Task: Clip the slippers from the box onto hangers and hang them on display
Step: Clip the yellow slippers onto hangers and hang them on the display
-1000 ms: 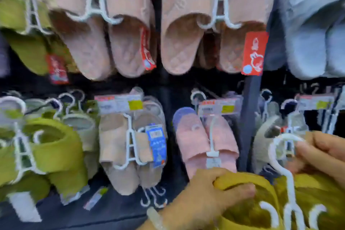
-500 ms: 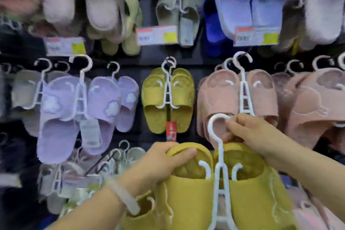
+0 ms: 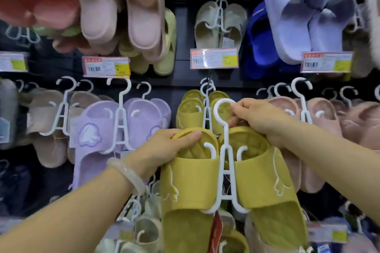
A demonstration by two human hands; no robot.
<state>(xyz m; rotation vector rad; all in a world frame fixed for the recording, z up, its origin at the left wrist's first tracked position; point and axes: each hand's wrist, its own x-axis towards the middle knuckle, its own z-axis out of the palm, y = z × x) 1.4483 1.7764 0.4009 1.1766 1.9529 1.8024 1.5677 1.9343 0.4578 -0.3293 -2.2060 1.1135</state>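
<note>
A pair of yellow slippers [image 3: 191, 181] is clipped on a white hanger [image 3: 225, 150] that I hold up before the display wall. My left hand [image 3: 164, 148] grips the heel rim of the left slipper. My right hand [image 3: 259, 117] pinches the hanger just under its hook and rests on the right slipper [image 3: 265, 178]. The hook sits just below and right of a peg that carries matching yellow slippers [image 3: 191, 109] on their own hanger. The hook is not on the peg.
Purple slippers [image 3: 96, 129] hang to the left, pink ones [image 3: 320, 115] to the right. Above are price tags [image 3: 213, 58], beige, pink and lilac slippers. More hung pairs crowd the row below my arms.
The view has swung up the wall. My hands have raised the yellow pair closer to the peg with the matching yellow slippers. Both grips are unchanged.
</note>
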